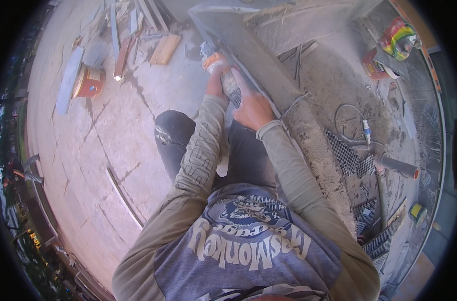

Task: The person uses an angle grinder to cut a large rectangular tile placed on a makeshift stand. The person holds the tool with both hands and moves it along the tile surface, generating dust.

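Both of my hands are closed around a dust-covered angle grinder (232, 92), its body grey and its front part orange. My left hand (217, 75) wraps the tool near its orange front. Farther back, my right hand (252, 106) grips the body, thumb stretched along it. The grinder's head lies against the long raised concrete edge (262, 75), where pale dust blurs the view. Its disc cannot be made out. My knees are bent on either side, just below the tool.
At left stands a reddish bucket (90, 82) beside a pale board (69, 83). Wood strips (122, 55) and a plank (165, 49) lie far left. Right of the edge are a coiled cable (339, 120), black grid sheets (341, 153), a grey pipe (399, 166) and another bucket (375, 65).
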Motion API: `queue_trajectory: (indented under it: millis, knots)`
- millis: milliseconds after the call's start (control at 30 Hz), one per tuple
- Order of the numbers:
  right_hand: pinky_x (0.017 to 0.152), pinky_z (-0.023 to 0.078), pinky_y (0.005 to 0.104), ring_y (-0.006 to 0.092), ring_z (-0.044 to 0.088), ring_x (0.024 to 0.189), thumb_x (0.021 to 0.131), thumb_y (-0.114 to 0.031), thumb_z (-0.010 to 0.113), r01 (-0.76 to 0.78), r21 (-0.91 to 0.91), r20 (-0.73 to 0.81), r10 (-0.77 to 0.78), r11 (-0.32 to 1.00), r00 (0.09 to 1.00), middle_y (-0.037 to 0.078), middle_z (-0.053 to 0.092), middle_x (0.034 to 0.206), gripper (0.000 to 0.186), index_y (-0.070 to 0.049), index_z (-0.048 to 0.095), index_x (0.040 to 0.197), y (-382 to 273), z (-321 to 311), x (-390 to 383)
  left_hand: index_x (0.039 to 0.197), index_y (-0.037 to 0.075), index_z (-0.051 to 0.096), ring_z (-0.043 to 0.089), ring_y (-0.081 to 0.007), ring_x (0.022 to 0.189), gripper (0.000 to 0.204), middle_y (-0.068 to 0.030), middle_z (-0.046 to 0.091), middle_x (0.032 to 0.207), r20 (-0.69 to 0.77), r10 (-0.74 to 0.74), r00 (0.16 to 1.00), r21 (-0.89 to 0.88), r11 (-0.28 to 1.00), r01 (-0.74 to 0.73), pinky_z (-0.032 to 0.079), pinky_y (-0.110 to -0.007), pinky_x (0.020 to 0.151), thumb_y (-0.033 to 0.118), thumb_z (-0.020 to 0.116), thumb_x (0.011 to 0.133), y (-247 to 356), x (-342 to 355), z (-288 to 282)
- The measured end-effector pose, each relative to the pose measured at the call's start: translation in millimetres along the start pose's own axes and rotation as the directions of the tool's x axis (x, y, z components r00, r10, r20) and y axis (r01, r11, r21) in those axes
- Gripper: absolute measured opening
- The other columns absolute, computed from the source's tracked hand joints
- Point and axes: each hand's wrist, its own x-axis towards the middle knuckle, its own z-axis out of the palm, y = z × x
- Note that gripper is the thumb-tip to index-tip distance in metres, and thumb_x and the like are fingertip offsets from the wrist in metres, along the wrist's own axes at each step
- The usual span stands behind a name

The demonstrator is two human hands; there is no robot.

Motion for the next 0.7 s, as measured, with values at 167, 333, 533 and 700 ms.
queue_trajectory:
  millis: [167, 333, 533, 700]
  knots:
    - [0.087, 0.058, 0.057, 0.0489, 0.075, 0.098, 0.077, -0.012, 0.074, -0.021, -0.006, 0.01, 0.021, 1.0, 1.0, 0.029, 0.076, 0.101, 0.111, -0.031, 0.023, 0.174, -3.0, 2.1, 8.2, 0.138, 0.0, 0.055, 0.077, -0.0323, 0.097, 0.052, -0.0187, 0.075, 0.116, -0.019, 0.001, 1.0, 0.007, 1.0, -0.001, 0.067, -0.047, 0.086, 0.033, 0.065, 0.1, 4.9, 7.0, -0.4]
    - [0.089, 0.059, 0.0564, 0.0489, 0.075, 0.099, 0.078, -0.014, 0.074, -0.044, 0.005, 0.038, 0.044, 0.999, 0.998, 0.03, 0.076, 0.104, 0.111, -0.032, 0.023, 0.174, -9.9, -2.1, 11.0, 0.138, 0.0, 0.055, 0.077, -0.0327, 0.099, 0.052, -0.0186, 0.075, 0.115, -0.019, 0.008, 1.0, 0.009, 1.0, -0.008, 0.067, -0.047, 0.086, 0.033, 0.067, 0.099, 8.0, 14.6, -5.0]
    - [0.091, 0.059, 0.0545, 0.0476, 0.076, 0.102, 0.077, -0.015, 0.076, -0.058, -0.016, 0.028, 0.058, 0.998, 0.998, 0.029, 0.077, 0.106, 0.112, -0.034, 0.022, 0.174, -6.2, 4.2, 17.0, 0.137, 0.0, 0.055, 0.077, -0.0335, 0.101, 0.051, -0.0197, 0.075, 0.115, -0.032, 0.027, 0.999, 0.023, 0.999, -0.026, 0.067, -0.047, 0.086, 0.032, 0.068, 0.1, 9.4, 17.7, -0.9]
    - [0.09, 0.059, 0.0542, 0.0466, 0.076, 0.103, 0.078, -0.016, 0.076, -0.053, -0.026, 0.034, 0.054, 0.998, 0.998, 0.028, 0.078, 0.108, 0.111, -0.033, 0.022, 0.174, -7.0, 2.5, 6.8, 0.143, 0.001, 0.05, 0.077, -0.0341, 0.104, 0.055, -0.0212, 0.074, 0.119, 0.009, 0.028, 1.0, 0.034, 0.999, -0.028, 0.067, -0.047, 0.087, 0.031, 0.067, 0.101, 7.6, 9.3, -2.8]
